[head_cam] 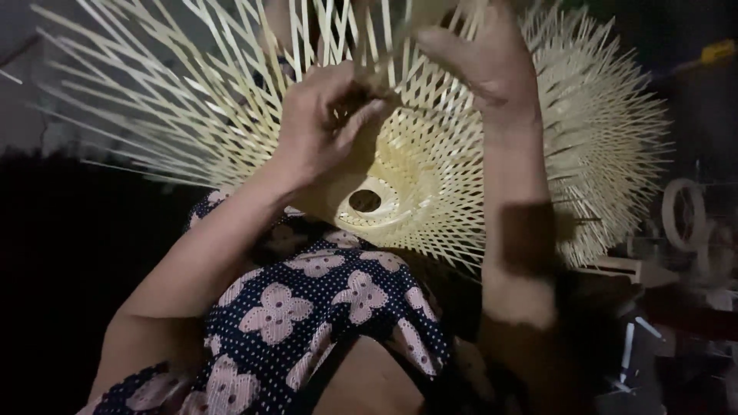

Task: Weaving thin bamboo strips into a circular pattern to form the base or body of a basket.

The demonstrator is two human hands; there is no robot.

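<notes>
Patterned lap, both hands gripping bamboo weave, strips fanning outward

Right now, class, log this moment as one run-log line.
left hand: pinching strips of woven bamboo piece | right hand: gripping strips at top | piece: held over patterned fabric, loose strips fanning outward

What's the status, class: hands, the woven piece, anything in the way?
Left hand pinching strips near the weave's middle. Right hand gripping strips higher up. Bamboo weave half-woven, loose strips fanning out. Nothing blocking.

Dark, dim room; pale wall at left, possibly cluttered shelving at right.
</notes>
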